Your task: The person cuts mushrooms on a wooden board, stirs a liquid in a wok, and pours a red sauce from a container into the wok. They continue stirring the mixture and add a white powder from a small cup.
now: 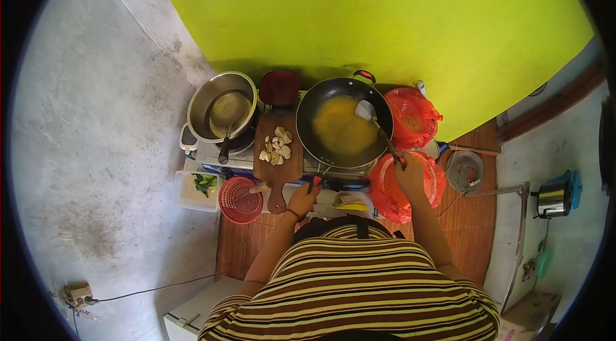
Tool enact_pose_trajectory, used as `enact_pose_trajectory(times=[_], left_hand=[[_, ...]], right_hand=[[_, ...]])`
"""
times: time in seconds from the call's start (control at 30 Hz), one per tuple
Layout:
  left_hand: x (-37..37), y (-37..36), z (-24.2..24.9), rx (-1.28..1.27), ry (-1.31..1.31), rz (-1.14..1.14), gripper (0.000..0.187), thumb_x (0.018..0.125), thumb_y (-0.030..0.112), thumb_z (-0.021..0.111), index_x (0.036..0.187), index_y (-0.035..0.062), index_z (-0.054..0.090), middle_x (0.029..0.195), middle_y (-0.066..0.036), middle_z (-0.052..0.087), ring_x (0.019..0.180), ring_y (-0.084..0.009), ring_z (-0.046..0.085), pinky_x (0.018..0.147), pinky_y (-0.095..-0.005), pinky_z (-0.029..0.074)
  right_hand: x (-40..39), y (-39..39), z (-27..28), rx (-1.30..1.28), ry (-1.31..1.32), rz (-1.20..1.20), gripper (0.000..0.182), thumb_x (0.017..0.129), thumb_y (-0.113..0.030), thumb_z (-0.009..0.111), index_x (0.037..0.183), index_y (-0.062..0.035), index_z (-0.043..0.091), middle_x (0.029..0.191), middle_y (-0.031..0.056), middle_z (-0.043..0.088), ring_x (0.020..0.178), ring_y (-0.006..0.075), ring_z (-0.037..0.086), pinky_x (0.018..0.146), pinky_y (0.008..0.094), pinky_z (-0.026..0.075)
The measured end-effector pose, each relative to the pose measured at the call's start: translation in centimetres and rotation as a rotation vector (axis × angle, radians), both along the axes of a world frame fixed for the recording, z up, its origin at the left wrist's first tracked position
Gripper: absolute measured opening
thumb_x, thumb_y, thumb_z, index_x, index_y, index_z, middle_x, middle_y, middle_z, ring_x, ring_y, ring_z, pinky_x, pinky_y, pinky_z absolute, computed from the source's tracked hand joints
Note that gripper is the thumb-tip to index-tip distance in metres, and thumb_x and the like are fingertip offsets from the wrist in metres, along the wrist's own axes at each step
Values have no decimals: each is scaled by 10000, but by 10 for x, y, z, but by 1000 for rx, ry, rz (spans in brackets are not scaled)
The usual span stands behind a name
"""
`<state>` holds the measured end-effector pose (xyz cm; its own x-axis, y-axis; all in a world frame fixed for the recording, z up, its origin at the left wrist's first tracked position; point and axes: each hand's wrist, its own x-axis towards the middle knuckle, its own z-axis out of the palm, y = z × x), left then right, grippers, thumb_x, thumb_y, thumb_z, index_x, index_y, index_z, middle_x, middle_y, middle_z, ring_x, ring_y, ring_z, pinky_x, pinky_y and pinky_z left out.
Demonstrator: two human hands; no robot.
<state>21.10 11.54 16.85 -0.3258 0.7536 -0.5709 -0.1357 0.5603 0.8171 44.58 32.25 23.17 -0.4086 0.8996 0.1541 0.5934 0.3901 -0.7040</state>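
Observation:
A black wok sits on the stove with a cloudy yellow liquid in it. My left hand is closed around the wok's handle, which has a red part. With my right hand I grip a spatula by its dark handle; its pale blade rests in the liquid near the wok's right side. Left of the wok lies a wooden cutting board, bearing several pale cut pieces.
A steel pot with a perforated ladle stands at the left. Below it are a pink basket and a clear container of greens. Red plastic-covered containers flank my right hand. Behind the board sits a dark red container.

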Motion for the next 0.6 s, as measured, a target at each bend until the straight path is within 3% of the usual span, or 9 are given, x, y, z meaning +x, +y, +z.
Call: enact_pose_trajectory(times=[0.13,0.33,0.53,0.6], left_hand=[[-1,0,-6,3,3,-4,209,913,245,541,886,40,516,632,-39,524,458,-114,481,407,-248,414],[-1,-1,-7,14,22,2,285,891,296,562,907,12,541,627,-65,552,430,-141,505,430,-283,422],[-1,-1,-9,11,16,5,292,886,301,564,901,10,540,628,-66,555,436,-138,512,432,-280,427],[-1,-2,-9,4,25,1,294,884,304,565,893,11,538,629,-66,556,436,-138,512,435,-278,428]], right_hand=[[6,1,-14,-102,27,-14,201,799,-52,544,992,-21,592,569,72,556,440,128,493,458,273,394],[-3,-17,19,-834,259,-29,192,816,-41,544,1006,-37,570,615,54,583,443,87,480,397,220,336],[-6,-24,18,-1024,373,53,174,831,-29,542,1004,-28,566,601,52,564,433,78,465,393,199,309],[-9,-26,23,-979,375,48,178,831,-33,551,1006,-9,574,606,42,562,437,71,472,385,193,316]])
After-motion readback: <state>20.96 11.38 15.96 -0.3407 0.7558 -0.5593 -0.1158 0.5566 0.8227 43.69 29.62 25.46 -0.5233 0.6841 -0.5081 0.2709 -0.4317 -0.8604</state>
